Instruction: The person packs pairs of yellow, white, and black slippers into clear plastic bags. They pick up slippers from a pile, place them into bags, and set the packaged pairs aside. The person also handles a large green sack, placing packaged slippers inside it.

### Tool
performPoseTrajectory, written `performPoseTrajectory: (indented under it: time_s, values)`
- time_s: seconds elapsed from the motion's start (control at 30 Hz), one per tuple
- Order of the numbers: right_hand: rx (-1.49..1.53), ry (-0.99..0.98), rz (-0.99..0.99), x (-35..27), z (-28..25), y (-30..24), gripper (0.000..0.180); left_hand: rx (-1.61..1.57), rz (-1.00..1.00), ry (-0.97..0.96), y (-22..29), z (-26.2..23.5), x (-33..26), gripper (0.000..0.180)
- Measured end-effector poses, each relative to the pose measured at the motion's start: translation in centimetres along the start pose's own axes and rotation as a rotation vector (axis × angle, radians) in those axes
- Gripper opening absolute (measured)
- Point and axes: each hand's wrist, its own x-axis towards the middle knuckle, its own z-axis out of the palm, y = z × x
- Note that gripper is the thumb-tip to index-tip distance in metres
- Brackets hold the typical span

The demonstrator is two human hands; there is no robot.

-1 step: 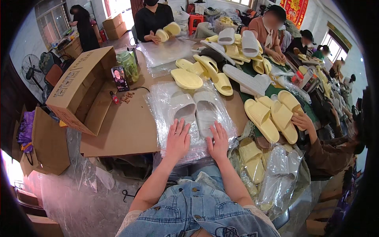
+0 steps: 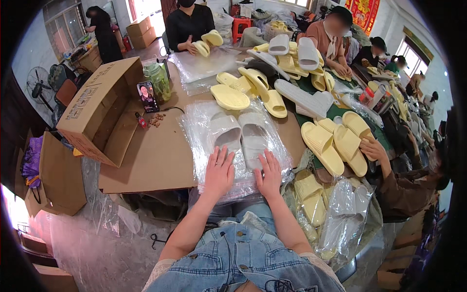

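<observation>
A pair of light grey slippers (image 2: 226, 131) lies side by side inside a clear plastic bag (image 2: 200, 158), on top of a stack of similar bags. My left hand (image 2: 220, 170) rests flat on the bag over the left slipper's near end, fingers spread, a ring on one of them. My right hand (image 2: 268, 173) lies open on the bag by the right slipper's near end. Neither hand grips anything. Just beyond the bag are yellow slippers (image 2: 230, 98), and a grey pair (image 2: 306, 100) lies to the right of those.
Cardboard (image 2: 151, 170) covers the table on my left, with an open carton (image 2: 104, 112), a phone (image 2: 147, 96), a green jar (image 2: 156, 80) and some nuts (image 2: 156, 120). At right, a co-worker's hand (image 2: 373, 148) touches yellow slippers (image 2: 322, 148). Bagged grey slippers (image 2: 343, 209) lie below these.
Across the table, the co-worker in black has shifted the two yellow slippers in their hands slightly. My hands and the bagged grey pair stay where they were.
</observation>
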Motion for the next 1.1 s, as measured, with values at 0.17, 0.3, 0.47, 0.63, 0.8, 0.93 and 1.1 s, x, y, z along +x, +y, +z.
performPoseTrajectory:
  time_s: [0.17,0.3,0.47,0.63,0.8,0.93,1.1]
  values:
    - [-0.003,-0.001,-0.004,-0.05,0.07,0.15,0.047,0.004,0.001,0.0,-0.09,0.14,-0.05,0.042]
    - [-0.004,-0.006,0.002,-0.03,-0.05,0.02,0.047,0.016,-0.004,-0.002,-0.06,0.16,-0.01,0.042]
    - [0.0,-0.004,0.001,0.01,-0.07,-0.06,0.046,0.014,-0.002,-0.002,-0.14,0.16,0.0,0.042]
    - [0.002,0.006,-0.002,-0.13,0.2,0.18,0.046,0.001,-0.005,0.003,0.06,-0.07,0.02,0.043]
    - [-0.002,0.005,-0.007,-0.06,0.12,0.15,0.046,0.007,0.012,0.017,0.05,-0.03,0.02,0.041]
    - [-0.005,0.004,-0.006,-0.04,0.05,0.08,0.046,0.0,0.014,0.019,0.07,-0.12,0.04,0.041]
    - [0.001,0.007,-0.001,-0.09,0.15,0.15,0.047,0.01,0.007,0.008,0.17,-0.24,0.11,0.042]
